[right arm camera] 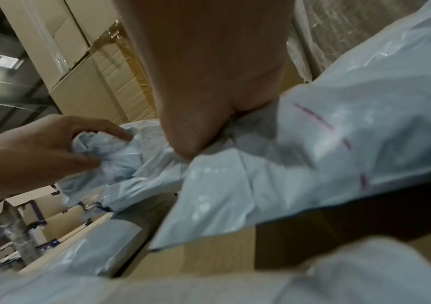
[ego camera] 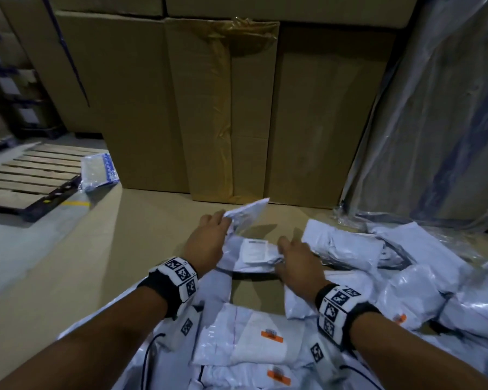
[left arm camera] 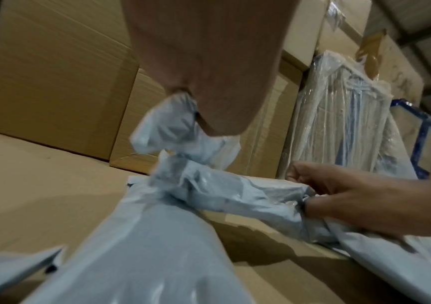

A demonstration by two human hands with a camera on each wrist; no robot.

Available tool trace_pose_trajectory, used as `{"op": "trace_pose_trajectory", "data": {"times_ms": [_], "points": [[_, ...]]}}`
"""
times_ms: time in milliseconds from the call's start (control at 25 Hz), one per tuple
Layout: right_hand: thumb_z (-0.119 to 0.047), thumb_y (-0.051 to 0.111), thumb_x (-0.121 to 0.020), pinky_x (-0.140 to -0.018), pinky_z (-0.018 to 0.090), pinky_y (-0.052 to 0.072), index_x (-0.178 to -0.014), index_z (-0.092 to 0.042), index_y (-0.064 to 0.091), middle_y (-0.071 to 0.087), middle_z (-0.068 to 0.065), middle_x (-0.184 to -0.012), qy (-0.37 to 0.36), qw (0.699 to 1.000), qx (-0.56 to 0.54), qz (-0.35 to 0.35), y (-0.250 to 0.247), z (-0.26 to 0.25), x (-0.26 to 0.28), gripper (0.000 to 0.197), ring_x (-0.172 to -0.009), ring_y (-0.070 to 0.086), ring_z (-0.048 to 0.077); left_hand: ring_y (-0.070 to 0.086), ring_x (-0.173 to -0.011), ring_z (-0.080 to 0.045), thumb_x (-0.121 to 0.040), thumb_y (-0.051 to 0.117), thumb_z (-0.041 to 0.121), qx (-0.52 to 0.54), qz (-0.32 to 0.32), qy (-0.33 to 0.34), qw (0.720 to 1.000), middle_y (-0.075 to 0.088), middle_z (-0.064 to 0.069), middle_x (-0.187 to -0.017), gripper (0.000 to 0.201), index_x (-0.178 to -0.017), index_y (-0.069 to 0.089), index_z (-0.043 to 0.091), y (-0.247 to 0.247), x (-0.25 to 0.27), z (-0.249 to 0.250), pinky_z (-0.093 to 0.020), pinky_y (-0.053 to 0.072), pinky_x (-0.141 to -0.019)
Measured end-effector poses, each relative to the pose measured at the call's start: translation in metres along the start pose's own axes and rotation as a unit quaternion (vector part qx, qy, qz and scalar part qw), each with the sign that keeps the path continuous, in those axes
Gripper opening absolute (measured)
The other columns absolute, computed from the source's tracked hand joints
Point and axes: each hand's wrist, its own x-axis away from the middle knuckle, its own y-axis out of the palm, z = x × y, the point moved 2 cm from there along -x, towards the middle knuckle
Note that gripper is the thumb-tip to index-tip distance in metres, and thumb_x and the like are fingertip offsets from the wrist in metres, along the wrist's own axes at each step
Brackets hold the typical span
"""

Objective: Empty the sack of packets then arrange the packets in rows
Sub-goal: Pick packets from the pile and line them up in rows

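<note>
Boxes (ego camera: 214, 108): tall brown cartons stand at twelve o'clock, walling off the far edge of my work surface.
Cardboard surface (ego camera: 158, 220): flat brown sheet under everything; its bare stretch lies from nine to eleven o'clock of my hands.
Pile of packets (ego camera: 406, 277): white plastic mailers lie loose and overlapping from three to six o'clock, none yet in a row that I can make out. No sack shows as such.
Pallet (ego camera: 31, 175): wooden, at ten o'clock, well apart from the pile.
Packet in hand (ego camera: 254, 254): white mailer with a paper label facing up, held just above the cardboard between my two hands.
Left hand (ego camera: 206, 243): fingers curled round the packet's crumpled left end.
Right hand (ego camera: 296, 260): thumb and fingers pinch the packet's right end.
Step in hand: judged as arranging, with one packet being carried from the pile.
Next move: likely calls for laying this packet flat on the bare cardboard, label up and square to the cartons, to start a row.
</note>
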Motion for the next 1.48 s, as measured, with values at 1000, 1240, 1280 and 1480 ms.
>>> {"op": "trace_pose_trajectory", "data": {"times_ms": [1000, 1240, 1280, 1480], "points": [[-0.052, 0.048, -0.085, -0.111, 0.063, 0.014, -0.149, -0.029, 0.013, 0.001, 0.009, -0.16, 0.287, 0.943, 0.109, -0.128, -0.041, 0.17, 0.033, 0.077, -0.144, 0.007, 0.041, 0.018, -0.146, -0.034, -0.093, 0.048, 0.042, 0.017, -0.138, 0.207, 0.968, 0.017, -0.013, -0.159, 0.067, -0.15, 0.026, 0.017, 0.072, -0.039, 0.113, -0.046, 0.023, -0.117], [-0.023, 0.058, -0.08, -0.117, 0.039, 0.023, -0.151, -0.024, 0.019, 0.007, 0.01, -0.161, 0.173, 0.95, -0.244, -0.086, -0.024, 0.193, 0.03, 0.081, -0.148, 0.014, 0.028, 0.006, -0.148, -0.034, -0.091, 0.029, 0.069, -0.12, -0.282, 0.14, 0.942, -0.003, -0.008, -0.162, 0.071, -0.15, 0.023, 0.03, 0.091, -0.067, 0.147, -0.055, 0.011, -0.115], [-0.02, 0.057, -0.081, -0.116, 0.036, 0.027, -0.148, -0.021, 0.028, 0.02, 0.011, -0.158, 0.172, 0.953, -0.245, -0.048, -0.025, 0.199, 0.029, 0.074, -0.145, 0.022, 0.027, 0.004, -0.148, -0.034, -0.087, 0.029, 0.074, -0.142, -0.294, 0.071, 0.943, -0.006, -0.005, -0.162, 0.078, -0.151, 0.019, 0.03, 0.089, -0.073, 0.148, -0.059, 0.006, -0.114], [-0.039, 0.054, -0.078, -0.106, 0.039, 0.038, -0.131, -0.02, 0.049, 0.051, 0.012, -0.135, 0.247, 0.964, -0.005, -0.099, -0.035, 0.23, 0.049, 0.056, -0.128, 0.045, 0.032, 0.018, -0.143, -0.039, -0.086, 0.039, 0.069, -0.178, -0.253, -0.001, 0.951, 0.009, -0.009, -0.16, 0.074, -0.147, 0.03, 0.028, 0.075, -0.079, 0.177, -0.068, 0.01, -0.11]]}}
